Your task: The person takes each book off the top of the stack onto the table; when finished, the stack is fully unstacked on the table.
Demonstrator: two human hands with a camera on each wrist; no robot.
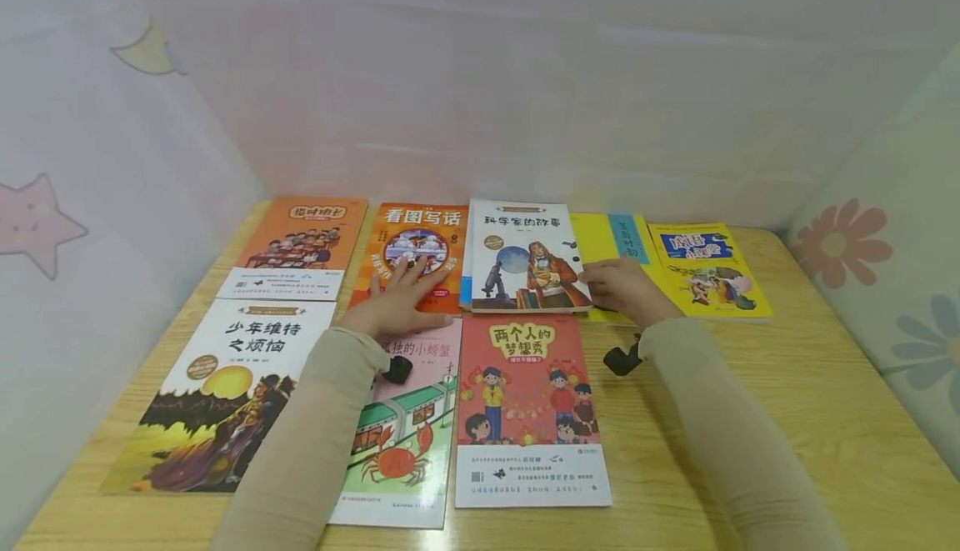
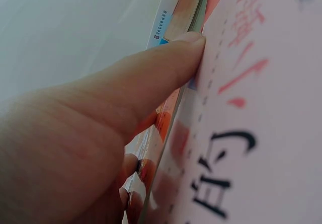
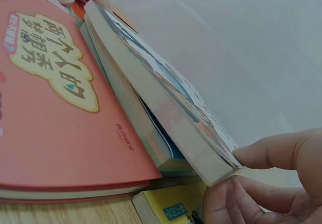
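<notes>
A white-covered book with a painted scientist (image 1: pixel 525 255) lies in the back row on the wooden table (image 1: pixel 810 418). My right hand (image 1: pixel 626 288) pinches its right edge. In the right wrist view the thumb lies on the cover and the fingers (image 3: pixel 236 204) curl under the raised corner of this book (image 3: pixel 166 108). My left hand (image 1: pixel 397 297) rests flat with spread fingers on the orange book (image 1: pixel 420 242) beside it. The left thumb (image 2: pixel 151 78) presses against the book edges above the pink crab book (image 2: pixel 261 108).
A red book (image 1: pixel 528 393) lies just in front, a yellow book (image 1: pixel 607 238) under my right hand, another yellow one (image 1: pixel 708 272) further right. An orange book (image 1: pixel 303 242) and a white book (image 1: pixel 232 384) fill the left side. Fabric walls enclose the table.
</notes>
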